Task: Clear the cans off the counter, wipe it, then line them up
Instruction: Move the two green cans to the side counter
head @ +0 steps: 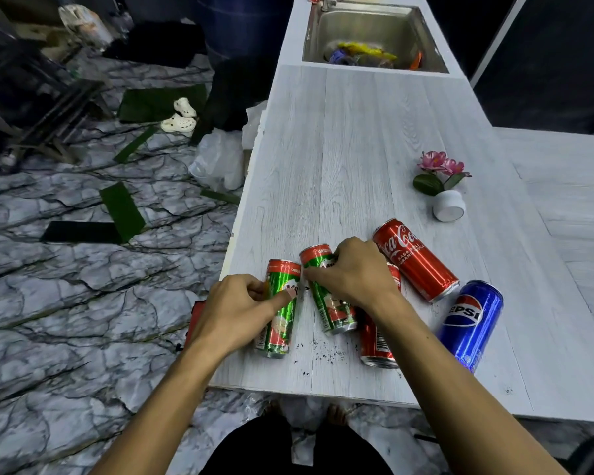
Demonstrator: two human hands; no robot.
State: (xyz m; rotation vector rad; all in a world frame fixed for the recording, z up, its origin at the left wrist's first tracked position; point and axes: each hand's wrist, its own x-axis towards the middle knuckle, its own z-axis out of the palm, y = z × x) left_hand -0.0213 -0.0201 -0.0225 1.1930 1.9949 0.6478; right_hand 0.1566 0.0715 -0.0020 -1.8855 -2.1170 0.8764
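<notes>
Cans lie on their sides in a loose cluster at the near end of the white bench (357,149), and dark crumbs speckle the surface just in front of them, so the judgement is that the clearing step is in hand and wiping has not begun. The left hand (234,310) closes its fingers (287,296) around the left green can (280,308), thumb across its face. The right hand (354,269) grips the second green can (326,293) near its far end, fingers curled over it. A small red can (378,341) lies partly hidden under the right wrist, a larger red cola can (415,258) lies angled to its far right, and a blue can (470,323) sits nearest the right. A small white flower pot (448,204) stands beyond them, and a sink (374,25) lies at the far end. Next, both green cans likely need lifting clear and setting somewhere off the bench; no cloth is visible, so one must be found before wiping.
</notes>
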